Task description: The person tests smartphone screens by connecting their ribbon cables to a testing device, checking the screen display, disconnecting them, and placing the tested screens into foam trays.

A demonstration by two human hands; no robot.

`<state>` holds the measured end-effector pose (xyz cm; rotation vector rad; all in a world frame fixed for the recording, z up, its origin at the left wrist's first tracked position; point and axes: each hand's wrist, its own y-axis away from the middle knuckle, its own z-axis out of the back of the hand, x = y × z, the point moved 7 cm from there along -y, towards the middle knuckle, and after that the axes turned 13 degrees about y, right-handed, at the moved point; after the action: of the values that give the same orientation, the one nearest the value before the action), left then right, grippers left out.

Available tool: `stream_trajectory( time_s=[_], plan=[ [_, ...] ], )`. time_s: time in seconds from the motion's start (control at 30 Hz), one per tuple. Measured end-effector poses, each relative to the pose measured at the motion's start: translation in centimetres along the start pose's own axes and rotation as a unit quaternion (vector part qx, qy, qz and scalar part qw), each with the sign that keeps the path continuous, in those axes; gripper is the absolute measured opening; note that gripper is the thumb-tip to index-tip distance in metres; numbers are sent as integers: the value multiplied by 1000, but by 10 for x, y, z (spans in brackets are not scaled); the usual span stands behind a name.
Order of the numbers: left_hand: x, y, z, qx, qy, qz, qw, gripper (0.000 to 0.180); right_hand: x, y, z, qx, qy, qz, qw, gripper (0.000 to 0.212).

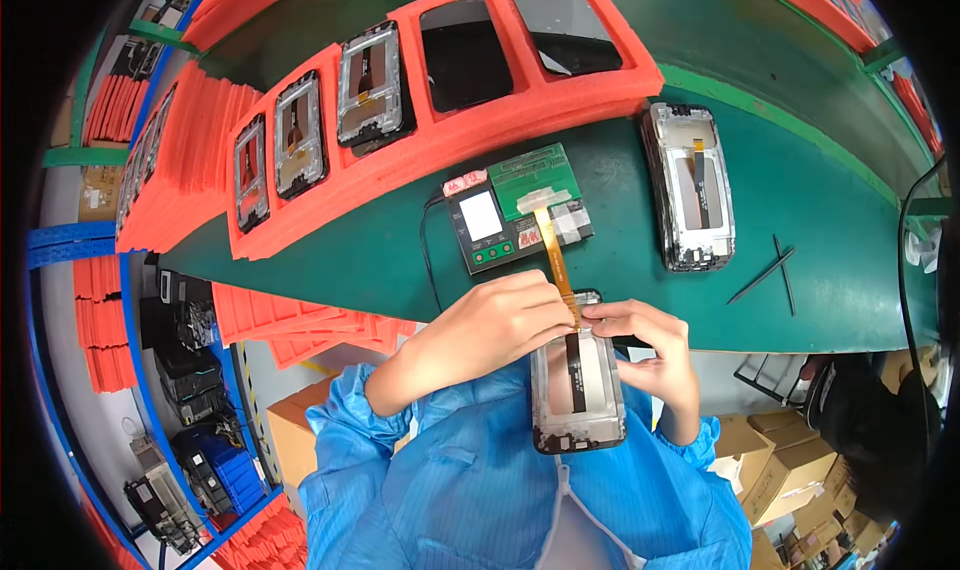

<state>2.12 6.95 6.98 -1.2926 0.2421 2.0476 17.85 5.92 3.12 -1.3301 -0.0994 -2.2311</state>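
Observation:
Near the front edge of the bench, close to my body, is a phone screen assembly (601, 390), its metal frame side up. My right hand (655, 348) is closed on its upper right edge, thumb along the side and index finger across the top. With my left hand (510, 315), fingers bunched together, I pinch an orange flat ribbon cable (555, 255) where it meets the assembly's dark flex strip (576, 375). The exact joint is hidden under my fingertips. That cable runs up to a small black tester box (483, 225) with a lit white screen and a green circuit board (528, 178).
A red foam tray (440, 135) with phone screens in its slots spans the back left. More phone assemblies are stacked (692, 190) at the right, beside two crossed dark tweezers or pen-like tools (775, 275). Blue shelving (75, 238) stands left; cardboard boxes (790, 470) sit below right.

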Motion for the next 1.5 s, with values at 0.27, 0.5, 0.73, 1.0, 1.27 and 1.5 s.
stream_trajectory(
  time_s=[0.27,0.5,0.73,1.0,1.27,1.5],
  plan=[
    [1,-7,-8,58,-81,14,995,13,3,-3,-2,5,8,11,1000,29],
    [12,2,17,-16,87,49,995,30,-1,0,2,-3,-112,-2,994,24],
    [-19,12,8,-44,199,87,975,72,-6,0,-7,-14,-273,-118,955,17],
    [9,-28,162,-329,-9,100,939,24,-2,-2,11,-38,-203,-124,971,32],
    [56,-117,217,-210,-425,148,868,21,-8,9,40,-111,-207,-152,960,29],
    [95,-148,189,-138,-446,224,855,24,-11,8,99,-279,5,-136,951,15]
  ],
)
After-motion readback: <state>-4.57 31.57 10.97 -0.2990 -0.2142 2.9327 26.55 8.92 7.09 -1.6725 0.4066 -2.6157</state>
